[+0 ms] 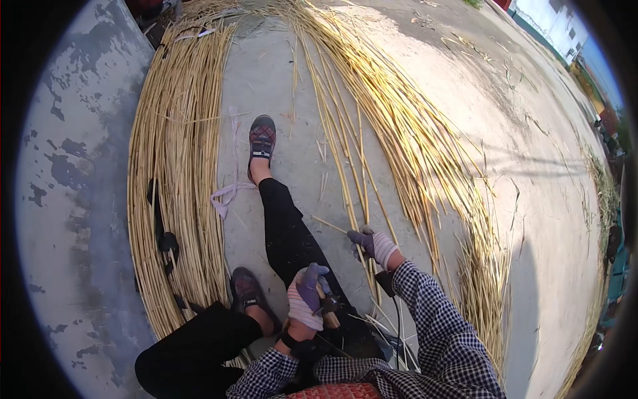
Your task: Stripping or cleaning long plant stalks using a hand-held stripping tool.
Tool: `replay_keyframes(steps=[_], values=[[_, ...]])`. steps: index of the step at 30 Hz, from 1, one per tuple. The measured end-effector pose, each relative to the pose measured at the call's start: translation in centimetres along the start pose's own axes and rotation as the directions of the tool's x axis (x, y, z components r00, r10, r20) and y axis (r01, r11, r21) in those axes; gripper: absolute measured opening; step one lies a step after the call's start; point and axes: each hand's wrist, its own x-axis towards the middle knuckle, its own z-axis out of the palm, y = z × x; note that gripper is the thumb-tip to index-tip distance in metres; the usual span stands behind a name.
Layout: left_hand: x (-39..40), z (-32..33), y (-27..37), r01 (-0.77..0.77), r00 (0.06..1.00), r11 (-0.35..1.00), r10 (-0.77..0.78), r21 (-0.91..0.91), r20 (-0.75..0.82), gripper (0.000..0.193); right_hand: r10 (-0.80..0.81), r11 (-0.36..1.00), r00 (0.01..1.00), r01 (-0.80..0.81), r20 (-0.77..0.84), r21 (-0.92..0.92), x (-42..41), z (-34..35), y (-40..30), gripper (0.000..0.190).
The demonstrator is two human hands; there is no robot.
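My left hand [305, 295], in a striped glove with a purple palm, is in front of my lap. It is closed around a short tool with a wooden handle [330, 319]; the tool's working part is hard to make out. To its right, my right hand [371, 245], gloved the same way, grips a few thin dry reed stalks [347, 192]. These stalks run from beyond the hand down past it toward my lap. A small dark device with a cable [386, 284] sits at my right wrist.
A thick bundle of reed stalks [182, 124] lies along the peeling wall [75, 164] at left. A curved, loose pile of stalks [398, 114] stretches along the right. A pale cloth strip [229, 194] lies on the concrete floor [269, 85] by my outstretched leg [286, 219].
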Motion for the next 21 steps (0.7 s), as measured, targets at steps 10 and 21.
replay_keyframes(steps=[10,21], values=[[-5.3,2.9,-0.8,0.255,0.859,0.955,-0.296,0.154,0.418,0.043,-0.159,0.987,0.981,0.159,0.108,0.015,-14.8,0.4,-1.8,0.032],[-7.3,1.1,2.4,0.238,0.757,0.907,-0.397,0.347,0.519,0.023,-0.168,0.961,0.984,0.149,0.062,0.232,-14.2,1.1,-7.7,0.052]])
